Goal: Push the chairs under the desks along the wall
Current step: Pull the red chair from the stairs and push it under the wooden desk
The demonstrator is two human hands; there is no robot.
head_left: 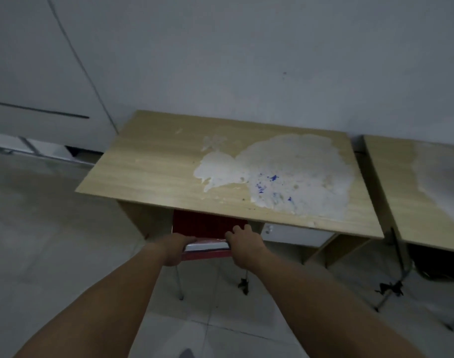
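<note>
A red chair (205, 226) with metal legs stands at a light wooden desk (153, 166) set against the wall. Its seat is mostly beneath the desktop; only the backrest top and rear legs show. My left hand (175, 248) grips the left end of the backrest's top edge. My right hand (245, 245) grips the right end, fingers curled over the front. A large white worn patch with blue specks covers the desktop's right half.
A second wooden desk (399, 187) stands to the right, with a narrow gap between the two. Metal chair legs (391, 293) and something dark show beneath it. White cabinets (39, 73) line the left wall. Pale floor tiles lie below.
</note>
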